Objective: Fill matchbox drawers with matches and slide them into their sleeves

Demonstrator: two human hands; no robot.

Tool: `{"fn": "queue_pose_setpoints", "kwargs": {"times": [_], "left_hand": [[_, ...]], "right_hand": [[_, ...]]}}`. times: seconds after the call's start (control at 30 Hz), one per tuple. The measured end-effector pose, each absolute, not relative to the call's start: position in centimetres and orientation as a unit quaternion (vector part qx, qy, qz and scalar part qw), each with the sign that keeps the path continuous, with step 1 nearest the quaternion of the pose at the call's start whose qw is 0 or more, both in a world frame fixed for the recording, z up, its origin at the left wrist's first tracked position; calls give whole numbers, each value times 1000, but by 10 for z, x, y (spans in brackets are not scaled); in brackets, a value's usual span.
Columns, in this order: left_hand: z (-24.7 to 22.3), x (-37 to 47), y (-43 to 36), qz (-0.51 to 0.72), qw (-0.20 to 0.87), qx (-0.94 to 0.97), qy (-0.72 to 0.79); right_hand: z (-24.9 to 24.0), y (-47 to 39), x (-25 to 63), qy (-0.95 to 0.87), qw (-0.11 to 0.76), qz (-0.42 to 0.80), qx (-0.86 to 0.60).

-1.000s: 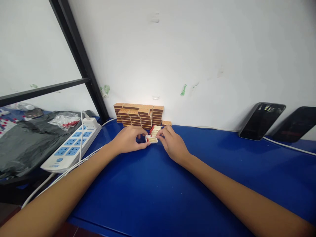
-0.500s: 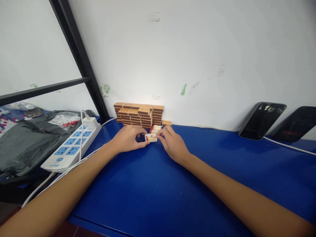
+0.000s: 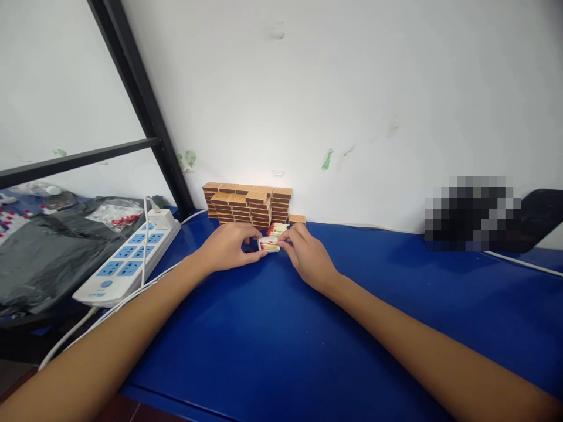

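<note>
A small white matchbox tray (image 3: 263, 250) with red-headed matches (image 3: 270, 248) lying in it is on the blue tabletop. The thumb and fingers of my left hand (image 3: 231, 246) grip its left end. At the right end of the tray, my right hand (image 3: 305, 252) has thumb and fingertips pinched together on what looks like a match; the fingers partly cover it. Just behind the tray is a heap of loose matches (image 3: 278, 229), their red heads to the left. Stacked brown matchboxes (image 3: 240, 202) stand behind my left hand, against the wall.
A single matchbox (image 3: 297, 219) lies right of the stack. On the left are a white power strip (image 3: 127, 258) with cables, a dark plastic sheet (image 3: 48, 252), a clear bag with red bits (image 3: 116, 214) and a black metal frame (image 3: 145, 105). A blurred-out dark object (image 3: 466, 217) leans at right.
Both hands and the tray stay almost in place. A few matches in the tray look slightly shifted. The dark phone-like object at right now appears pixelated.
</note>
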State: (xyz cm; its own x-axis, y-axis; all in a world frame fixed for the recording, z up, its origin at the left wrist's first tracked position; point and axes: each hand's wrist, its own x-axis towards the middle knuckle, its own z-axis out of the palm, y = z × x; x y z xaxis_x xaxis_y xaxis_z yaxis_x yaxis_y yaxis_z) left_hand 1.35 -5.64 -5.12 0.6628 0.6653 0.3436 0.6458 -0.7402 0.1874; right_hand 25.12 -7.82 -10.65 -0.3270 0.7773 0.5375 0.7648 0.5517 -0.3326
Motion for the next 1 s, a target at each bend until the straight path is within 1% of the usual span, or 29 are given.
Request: {"fn": "queue_pose_setpoints", "kwargs": {"times": [0.57,0.73,1.0], "left_hand": [[-52,11,-54,193,22,910,367],[-52,11,-54,197,23,910,365],[-52,16,-59,233,46,906,351]], "right_hand": [[-106,-79,251,-814,329,5,-478],[-105,-79,251,-813,340,5,-473],[-108,-78,252,-834,357,-26,-420]]}}
